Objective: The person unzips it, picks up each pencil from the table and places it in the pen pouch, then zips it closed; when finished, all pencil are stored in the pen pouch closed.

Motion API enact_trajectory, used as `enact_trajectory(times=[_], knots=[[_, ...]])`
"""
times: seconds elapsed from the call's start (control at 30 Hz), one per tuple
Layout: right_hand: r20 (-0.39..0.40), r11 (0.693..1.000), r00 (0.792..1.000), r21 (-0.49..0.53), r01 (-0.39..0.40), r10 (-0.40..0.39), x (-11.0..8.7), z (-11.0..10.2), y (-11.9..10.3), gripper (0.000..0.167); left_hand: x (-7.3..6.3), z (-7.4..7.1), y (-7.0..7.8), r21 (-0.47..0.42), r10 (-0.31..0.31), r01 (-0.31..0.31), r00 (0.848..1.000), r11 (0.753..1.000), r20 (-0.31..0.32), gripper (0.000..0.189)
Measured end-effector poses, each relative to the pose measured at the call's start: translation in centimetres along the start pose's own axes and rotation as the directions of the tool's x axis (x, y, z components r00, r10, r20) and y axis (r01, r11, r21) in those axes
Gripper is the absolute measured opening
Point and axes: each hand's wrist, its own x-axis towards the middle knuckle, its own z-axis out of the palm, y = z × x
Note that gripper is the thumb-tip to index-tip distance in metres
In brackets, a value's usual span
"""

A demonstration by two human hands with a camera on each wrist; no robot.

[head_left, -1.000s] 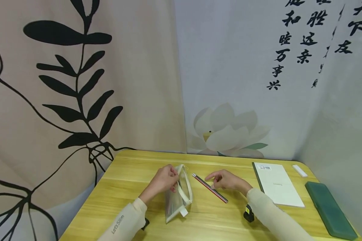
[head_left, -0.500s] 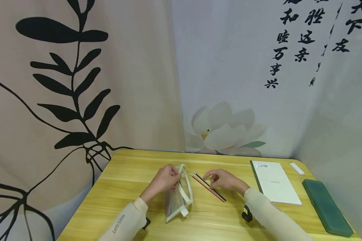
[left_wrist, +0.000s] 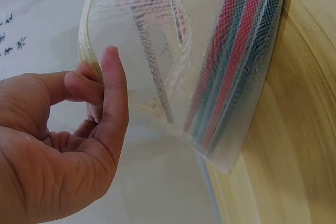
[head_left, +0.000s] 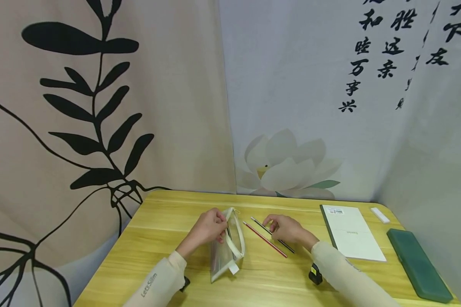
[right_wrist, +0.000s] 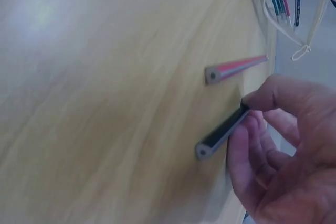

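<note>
My left hand (head_left: 207, 227) pinches the rim of a pale mesh zip pouch (head_left: 220, 266), whose mouth gapes toward the right. Through the mesh in the left wrist view, several red, green and dark pencils (left_wrist: 229, 51) show inside. At the right, my right hand (head_left: 288, 229) pinches a black pencil (right_wrist: 223, 132) between thumb and fingers, low over the tabletop. A red pencil (head_left: 266, 241) lies on the wood between the pouch and the black pencil, apart from both. Unsharpened ends of the two pencils face the right wrist camera.
A white notebook (head_left: 355, 236) with a dark spine lies right of my right hand. Beyond it are a small white block (head_left: 380, 215) and a green case (head_left: 418, 266) near the table's right edge. Printed curtains (head_left: 184, 106) hang behind the wooden table (head_left: 138, 260).
The two pencils lay together earlier; now the black one is apart, shifted right with my right hand. My left hand keeps its hold on the pouch.
</note>
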Motion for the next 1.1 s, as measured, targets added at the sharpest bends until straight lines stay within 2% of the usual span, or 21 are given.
enact_trajectory(times=[0.1, 0.33, 0.5, 0.63, 0.73, 0.9, 1.1], knots=[[-0.013, 1.000, 1.000, -0.029, -0.010, 0.010, 0.0, 0.1, -0.2, 0.045, 0.0, 0.0, -0.1, 0.002, 0.000, 0.000, 1.000, 1.000, 0.000, 0.010], [0.017, 0.998, 0.999, 0.047, -0.034, 0.033, 0.0, -0.2, -0.3, 0.049, -0.1, -0.1, -0.1, 0.003, -0.004, 0.004, 1.000, 1.000, 0.008, 0.010], [0.025, 0.999, 0.999, 0.017, -0.032, 0.032, 0.2, -0.3, -0.4, 0.052, 0.0, -0.2, -0.1, 0.015, -0.001, 0.000, 1.000, 1.000, 0.013, 0.011], [0.057, 0.994, 0.997, 0.087, -0.063, 0.058, 0.6, -0.8, -0.6, 0.052, 0.0, -0.3, 0.0, 0.018, -0.002, 0.002, 1.000, 1.000, 0.012, 0.012], [0.099, 0.972, 0.991, 0.209, -0.109, 0.090, 0.8, -1.2, -0.6, 0.051, 0.0, -0.2, 0.1, 0.019, -0.005, 0.005, 1.000, 1.000, 0.014, 0.012], [0.155, 0.917, 0.982, 0.364, -0.162, 0.112, 1.0, -1.4, -0.7, 0.048, 0.2, -0.1, 0.1, 0.021, -0.014, 0.013, 1.000, 1.000, 0.023, 0.011], [0.179, 0.832, 0.977, 0.520, -0.193, 0.115, 0.7, -0.7, -2.3, 0.054, 0.4, 0.1, 0.1, 0.019, -0.023, 0.023, 0.999, 1.000, 0.029, 0.011]])
